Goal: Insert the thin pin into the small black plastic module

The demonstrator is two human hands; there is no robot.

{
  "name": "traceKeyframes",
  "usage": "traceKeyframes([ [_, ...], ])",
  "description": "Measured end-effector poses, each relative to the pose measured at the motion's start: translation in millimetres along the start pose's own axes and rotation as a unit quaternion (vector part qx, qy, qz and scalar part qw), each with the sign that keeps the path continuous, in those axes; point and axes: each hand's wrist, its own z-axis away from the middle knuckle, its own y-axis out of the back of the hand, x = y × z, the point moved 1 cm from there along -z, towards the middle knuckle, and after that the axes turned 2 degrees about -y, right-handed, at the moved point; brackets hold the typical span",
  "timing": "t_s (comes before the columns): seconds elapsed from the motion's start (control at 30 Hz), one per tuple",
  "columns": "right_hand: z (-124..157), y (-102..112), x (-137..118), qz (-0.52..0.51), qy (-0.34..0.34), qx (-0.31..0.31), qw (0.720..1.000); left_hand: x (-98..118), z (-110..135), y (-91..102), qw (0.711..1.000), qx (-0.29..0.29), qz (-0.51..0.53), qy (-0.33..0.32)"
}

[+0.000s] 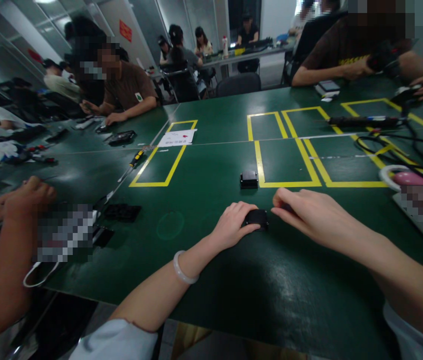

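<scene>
Your L hand (232, 226) has a small blk block (258, 219) gripped at its L end, thumb on the near side, fingers over the far side; block's flat on the green tbl (230, 285), right in front of you. Your R hand (305, 207) is just R of it, apart from the block, fingers curled w/ thumb & index tips nearly together, gap narrow; can't tell if anything's pinched in there. 2nd blk block (249, 179) sits a bit beyond, next to the yellow tape (290, 184) corner. Pale bracelet (180, 274) on your L wrist. Farther L: yellow-&-blk screwdriver (137, 158) near a white sheet (177, 138), plus a co-worker's forearm (7, 260) at the tbl edge. Far R: pink item (408, 178) & dark cables.
</scene>
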Motion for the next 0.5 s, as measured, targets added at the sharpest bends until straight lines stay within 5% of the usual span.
traceKeyframes([
  [0.5,0.2,0.5,-0.4,0.003,0.002,0.013,1.000,-1.0,0.5,-1.0,1.000,0.005,-0.005,-0.003],
])
